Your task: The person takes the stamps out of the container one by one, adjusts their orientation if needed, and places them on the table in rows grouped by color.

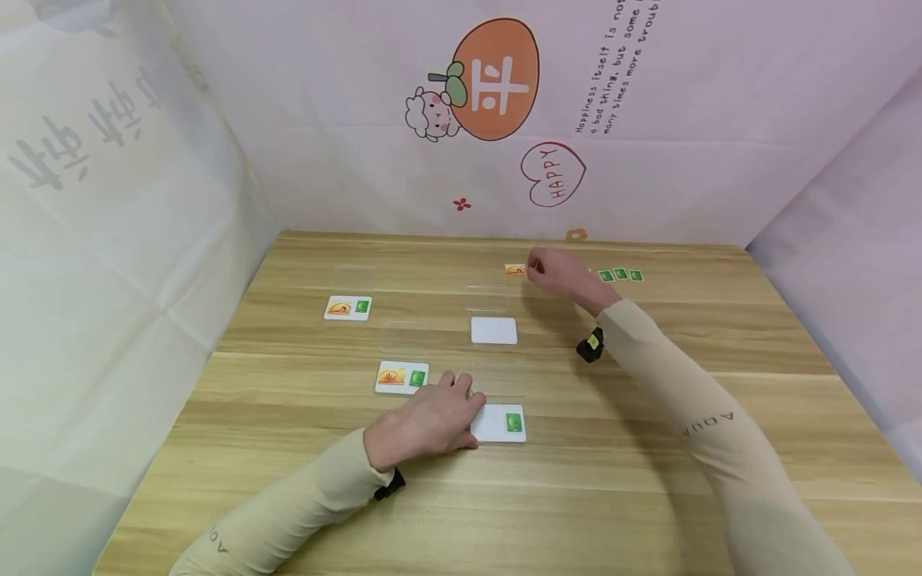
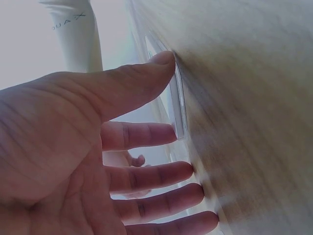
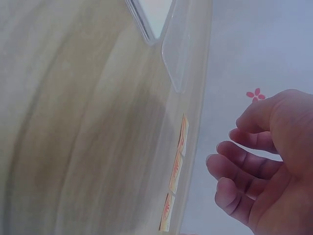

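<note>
My left hand (image 1: 432, 418) grips the left end of a flat white card in a clear case (image 1: 497, 424), which bears one green sticker (image 1: 514, 422). In the left wrist view, the thumb (image 2: 164, 58) and index finger (image 2: 164, 134) touch opposite corners of the case; the other fingers extend beside it. My right hand (image 1: 565, 276) hovers above a row of small orange picture stickers (image 1: 515, 270) at the table's back. Its fingers (image 3: 234, 169) are loosely bent, and nothing shows between them. Three such orange stickers (image 3: 176, 171) appear in the right wrist view.
Two white cards (image 1: 348, 308) (image 1: 401, 378) at left each carry an orange and a green sticker. A blank white card (image 1: 494, 330) lies near the middle. Clear lids (image 1: 486, 298) (image 1: 405, 338) lie behind cards. Three green stickers (image 1: 621, 274) lie at back right, before a printed cloth wall (image 1: 346, 160).
</note>
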